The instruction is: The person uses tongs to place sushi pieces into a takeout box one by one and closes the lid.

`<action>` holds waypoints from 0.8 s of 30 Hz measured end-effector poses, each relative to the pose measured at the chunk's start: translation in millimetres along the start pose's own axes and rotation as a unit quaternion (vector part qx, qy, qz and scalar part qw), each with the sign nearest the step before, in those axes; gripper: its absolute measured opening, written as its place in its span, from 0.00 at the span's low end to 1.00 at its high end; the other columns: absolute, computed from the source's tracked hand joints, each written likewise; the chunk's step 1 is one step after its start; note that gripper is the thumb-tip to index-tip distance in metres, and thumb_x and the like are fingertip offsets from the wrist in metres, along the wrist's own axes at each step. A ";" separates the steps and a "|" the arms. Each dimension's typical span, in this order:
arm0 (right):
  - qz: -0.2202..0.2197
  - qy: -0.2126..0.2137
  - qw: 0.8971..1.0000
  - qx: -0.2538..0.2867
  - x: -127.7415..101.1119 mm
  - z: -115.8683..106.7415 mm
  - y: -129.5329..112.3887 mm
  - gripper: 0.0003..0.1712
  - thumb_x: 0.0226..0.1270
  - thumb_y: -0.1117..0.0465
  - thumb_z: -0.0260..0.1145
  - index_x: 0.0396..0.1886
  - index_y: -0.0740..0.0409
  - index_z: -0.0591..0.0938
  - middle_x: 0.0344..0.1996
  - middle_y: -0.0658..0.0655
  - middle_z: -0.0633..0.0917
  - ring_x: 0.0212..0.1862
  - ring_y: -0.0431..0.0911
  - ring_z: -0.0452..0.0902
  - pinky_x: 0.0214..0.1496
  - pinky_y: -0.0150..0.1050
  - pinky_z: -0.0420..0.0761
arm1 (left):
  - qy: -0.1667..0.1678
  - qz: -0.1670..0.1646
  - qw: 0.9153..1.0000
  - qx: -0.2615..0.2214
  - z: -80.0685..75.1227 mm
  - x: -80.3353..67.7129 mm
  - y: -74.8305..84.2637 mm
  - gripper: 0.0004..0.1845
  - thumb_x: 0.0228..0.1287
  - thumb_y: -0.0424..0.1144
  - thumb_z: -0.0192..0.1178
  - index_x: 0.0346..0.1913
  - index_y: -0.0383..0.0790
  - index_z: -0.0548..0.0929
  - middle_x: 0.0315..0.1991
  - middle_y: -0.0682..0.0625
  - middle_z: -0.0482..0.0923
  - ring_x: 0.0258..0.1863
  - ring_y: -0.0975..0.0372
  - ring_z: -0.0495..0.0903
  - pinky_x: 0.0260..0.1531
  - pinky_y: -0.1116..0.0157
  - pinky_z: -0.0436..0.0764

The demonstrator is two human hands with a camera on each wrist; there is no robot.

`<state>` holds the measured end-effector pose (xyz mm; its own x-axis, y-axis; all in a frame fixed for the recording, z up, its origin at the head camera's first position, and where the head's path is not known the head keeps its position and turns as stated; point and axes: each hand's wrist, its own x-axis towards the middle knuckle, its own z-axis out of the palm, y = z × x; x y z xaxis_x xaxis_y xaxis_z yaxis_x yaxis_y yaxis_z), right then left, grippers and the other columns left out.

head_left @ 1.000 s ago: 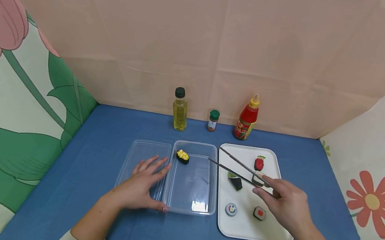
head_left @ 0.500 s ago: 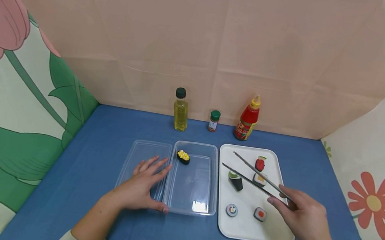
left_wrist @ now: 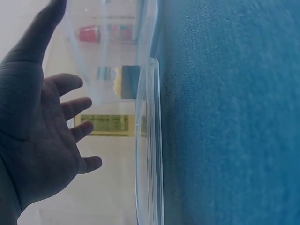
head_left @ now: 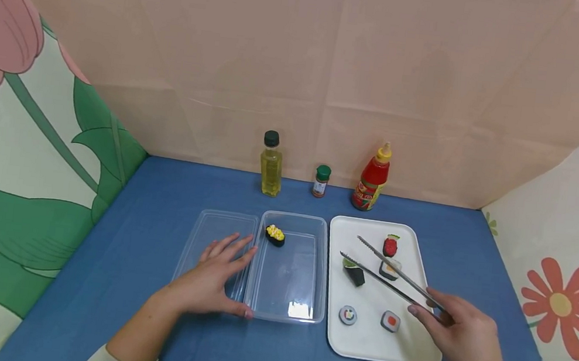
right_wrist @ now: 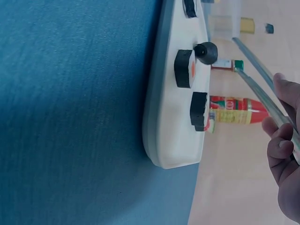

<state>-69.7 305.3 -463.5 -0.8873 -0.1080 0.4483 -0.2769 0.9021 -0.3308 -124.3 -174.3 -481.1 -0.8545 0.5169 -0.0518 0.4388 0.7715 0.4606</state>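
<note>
My left hand (head_left: 212,284) is spread with relaxed fingers over the clear lid (head_left: 199,236), its thumb right at the near left corner of the clear plastic container (head_left: 286,286). Inside that container sits a black sushi piece with yellow topping (head_left: 275,235). In my right hand (head_left: 466,334) I hold metal tongs (head_left: 411,283), their arms apart and nothing between the tips. They reach over the white tray (head_left: 409,349). On it lie a black hand roll (head_left: 355,276), a square roll (head_left: 391,269), a red strawberry-like piece (head_left: 390,247), a round roll (head_left: 348,315) and a red-centred roll (head_left: 390,321).
Along the back stand an oil bottle (head_left: 270,170), a small green-capped spice jar (head_left: 320,182) and a red sauce bottle (head_left: 371,180). A blue cloth (head_left: 120,280) covers the table. Fabric walls (head_left: 300,76) enclose the back and sides.
My right hand has drawn the tongs to the right, their tips going from the container's right edge to over the tray. The left hand has stayed in place.
</note>
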 end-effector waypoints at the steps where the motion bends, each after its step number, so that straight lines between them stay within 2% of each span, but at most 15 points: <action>1: 0.000 -0.002 1.000 -0.002 -0.7 0.2 0.4 0.30 0.42 0.52 0.89 0.47 0.57 0.92 0.26 0.47 0.86 0.23 0.32 0.67 0.22 0.24 0.65 | -0.001 -0.001 1.000 0.000 0.0 0.3 0.0 0.67 0.42 0.73 0.77 0.82 0.43 0.61 0.85 0.48 0.46 0.82 0.44 0.40 0.71 0.28 0.42; 8: 0.023 -0.033 0.999 -0.013 -6.1 -0.9 1.9 0.28 0.46 0.51 0.88 0.47 0.57 0.92 0.26 0.48 0.85 0.24 0.34 0.66 0.21 0.31 0.70 | -0.005 0.000 1.000 0.001 -0.7 1.1 -0.1 0.67 0.42 0.73 0.76 0.82 0.45 0.60 0.85 0.48 0.46 0.82 0.43 0.40 0.71 0.27 0.42; 18: 0.020 -0.033 0.999 -0.020 -19.1 -0.9 7.0 0.26 0.44 0.52 0.88 0.44 0.57 0.92 0.23 0.45 0.82 0.23 0.32 0.64 0.21 0.31 0.68 | 0.003 0.004 1.000 0.003 0.1 2.5 -1.0 0.67 0.42 0.73 0.77 0.82 0.44 0.60 0.84 0.47 0.47 0.82 0.42 0.41 0.70 0.27 0.42; 24: 0.027 -0.052 0.998 -0.030 -24.2 -0.8 9.4 0.26 0.45 0.51 0.87 0.43 0.57 0.92 0.21 0.43 0.80 0.22 0.31 0.63 0.21 0.32 0.68 | 0.003 0.003 1.000 -0.001 1.0 2.4 -1.2 0.67 0.42 0.72 0.77 0.83 0.44 0.59 0.85 0.47 0.47 0.82 0.42 0.41 0.71 0.28 0.41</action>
<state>-50.5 316.8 -476.8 -0.9346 -0.0985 0.3419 -0.2079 0.9309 -0.3002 -126.6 -173.6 -482.6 -0.8534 0.5193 -0.0445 0.4433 0.7681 0.4621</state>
